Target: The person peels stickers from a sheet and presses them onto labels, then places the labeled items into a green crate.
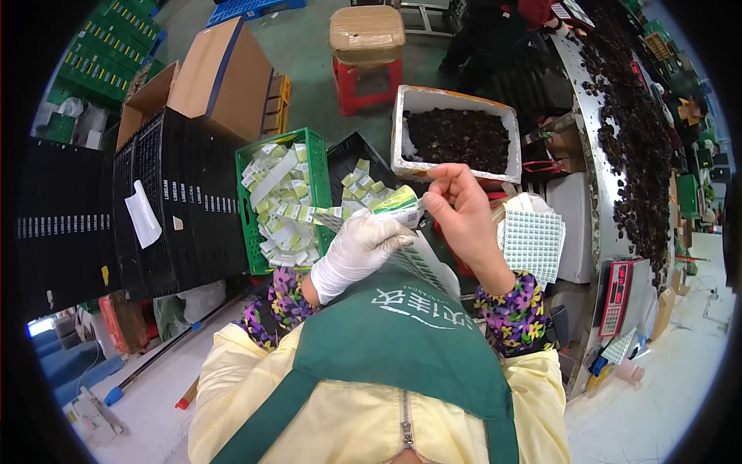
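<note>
My left hand (359, 251), in a white glove, is closed around a folded strip of green-and-white labels (398, 203). The strip trails left from my fingers toward a green crate (251, 224) filled with more such labels (282, 197). Below the glove, a sheet printed with rows of small green marks (423, 263) slants against my apron. My bare right hand (468, 220) is just right of the folded labels, its thumb and fingertips drawn together. Whatever those fingertips hold is too small to make out.
Printed sheets (533, 243) lie to the right. A foam box of dark pieces (460, 139) stands ahead, beside a red stool (367, 81). Black crates (174, 201) are stacked left. At right, a metal table (591, 147) carries dark pieces and a scale (622, 298); another person (495, 35) stands beyond.
</note>
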The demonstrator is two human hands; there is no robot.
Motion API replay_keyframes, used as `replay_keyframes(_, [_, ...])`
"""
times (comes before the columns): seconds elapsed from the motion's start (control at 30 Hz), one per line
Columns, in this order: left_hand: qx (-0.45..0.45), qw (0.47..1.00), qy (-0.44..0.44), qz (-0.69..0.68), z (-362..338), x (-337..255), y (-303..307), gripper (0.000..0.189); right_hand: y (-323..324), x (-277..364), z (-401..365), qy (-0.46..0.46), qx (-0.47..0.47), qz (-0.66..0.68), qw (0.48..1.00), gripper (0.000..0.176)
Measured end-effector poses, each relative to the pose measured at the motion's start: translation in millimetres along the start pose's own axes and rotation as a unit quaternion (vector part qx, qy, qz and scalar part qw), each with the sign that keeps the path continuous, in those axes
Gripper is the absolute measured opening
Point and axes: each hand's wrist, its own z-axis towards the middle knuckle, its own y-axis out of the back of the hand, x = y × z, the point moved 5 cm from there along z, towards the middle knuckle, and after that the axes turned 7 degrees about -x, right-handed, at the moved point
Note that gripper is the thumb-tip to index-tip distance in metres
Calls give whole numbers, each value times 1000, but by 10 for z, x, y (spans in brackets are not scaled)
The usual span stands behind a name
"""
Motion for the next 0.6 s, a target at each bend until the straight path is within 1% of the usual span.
replay_keyframes(0.03, [3,997,-38,73,2,-24,-4,11,-23,6,-21,12,-4,-28,1000,24])
replay_keyframes(0.07, [30,998,-22,59,4,-5,-31,11,-38,16,-34,24,-9,-55,998,24])
replay_keyframes(0.1, [32,998,-24,58,19,-11,-42,11,-52,26,-42,25,-12,-56,998,24])
replay_keyframes(0.17, [-22,989,-111,94,47,-112,-24,12,-94,52,-54,11,1,-96,995,24])
replay_keyframes(0.2, [-21,989,-112,93,51,-119,-42,12,-88,81,-56,13,-8,-145,989,26])
replay_keyframes(0.27, [-59,974,-170,136,39,-171,-43,20,-103,53,-58,10,2,-154,988,26])
replay_keyframes(0.37, [-48,974,-168,147,5,-129,-70,24,-121,-14,-47,8,12,-164,986,28])
replay_keyframes(0.43, [-51,970,-178,154,-11,-218,-42,24,-100,-56,-14,10,7,-165,986,29])
replay_keyframes(0.5, [-56,967,-188,160,-13,-245,-23,25,27,-227,53,-119,4,-86,989,31])
replay_keyframes(0.53, [-49,984,-146,86,2,-184,19,25,145,-278,102,-75,-15,-109,991,32])
replay_keyframes(0.57, [-42,994,-102,11,10,-120,61,25,277,-302,95,-64,-42,-108,991,27])
replay_keyframes(0.6, [-65,997,-13,-47,8,-21,121,19,379,-225,75,-39,-52,-121,990,25])
